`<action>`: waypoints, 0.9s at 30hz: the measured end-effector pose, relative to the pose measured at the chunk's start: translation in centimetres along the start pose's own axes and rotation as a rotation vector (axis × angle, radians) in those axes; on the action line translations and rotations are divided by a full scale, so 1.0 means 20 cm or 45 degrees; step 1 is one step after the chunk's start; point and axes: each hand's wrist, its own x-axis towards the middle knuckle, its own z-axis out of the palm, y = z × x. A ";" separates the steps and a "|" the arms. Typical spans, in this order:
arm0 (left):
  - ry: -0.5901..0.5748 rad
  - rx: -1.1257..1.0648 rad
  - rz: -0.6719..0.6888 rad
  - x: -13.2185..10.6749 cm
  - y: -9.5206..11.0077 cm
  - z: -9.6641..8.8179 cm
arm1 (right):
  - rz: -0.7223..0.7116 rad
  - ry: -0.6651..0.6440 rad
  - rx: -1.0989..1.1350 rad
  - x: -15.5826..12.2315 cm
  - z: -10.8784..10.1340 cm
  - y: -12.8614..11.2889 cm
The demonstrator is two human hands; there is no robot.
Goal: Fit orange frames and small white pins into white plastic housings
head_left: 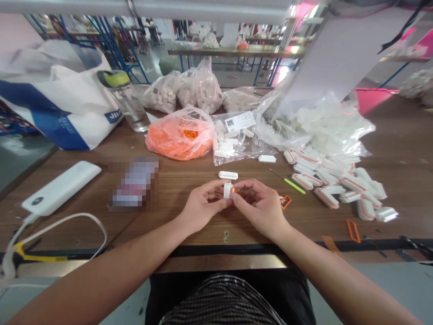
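Two hands work together: the left hand and right hand pinch one small, smooth white block between their fingertips, with an orange ring at its right edge, apparently half seated. Right of the grip lies a heap of orange-edged blocks, judged finished. Beyond the grip, a bare block and a soft clear bag of rings suggest much remains.

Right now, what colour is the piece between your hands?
White piece with orange insert; head view shows it.
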 end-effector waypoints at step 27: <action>-0.033 0.019 -0.075 0.01 0.00 -0.01 | 0.146 -0.197 0.370 0.06 -0.02 0.03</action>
